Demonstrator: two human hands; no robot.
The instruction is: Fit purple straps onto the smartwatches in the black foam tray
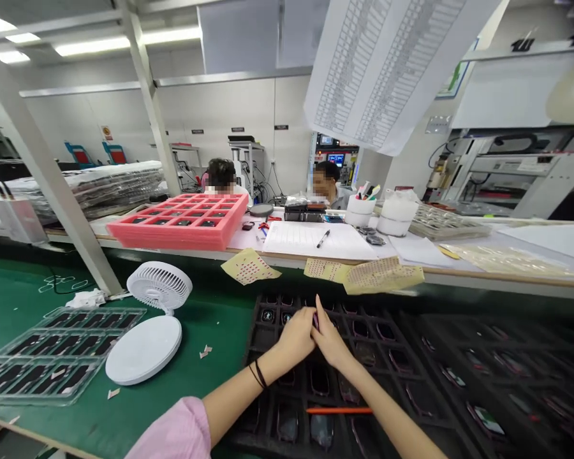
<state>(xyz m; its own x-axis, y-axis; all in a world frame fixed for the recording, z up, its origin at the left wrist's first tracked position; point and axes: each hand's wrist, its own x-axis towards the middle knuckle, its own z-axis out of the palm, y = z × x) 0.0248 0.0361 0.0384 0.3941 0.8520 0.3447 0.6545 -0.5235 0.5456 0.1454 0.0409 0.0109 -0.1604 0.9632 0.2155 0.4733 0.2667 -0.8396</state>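
My left hand [297, 333] and my right hand [329, 336] meet over a black compartment tray [254, 338]. Their fingers are closed around a small dark pinkish item [315, 320], mostly hidden between them. Framed watch-like parts sit in the tray's compartments, among them one [320, 380] just below my hands. An orange stick [339, 411] lies across the tray near my right forearm.
A white fan [143, 350] and a clear tray of dark parts [52, 350] stand on the green mat at left. Pink foam trays [172, 236], papers [316, 239] and pen cups [360, 209] occupy the shelf. Another dark tray [459, 344] is at right. Two people sit beyond.
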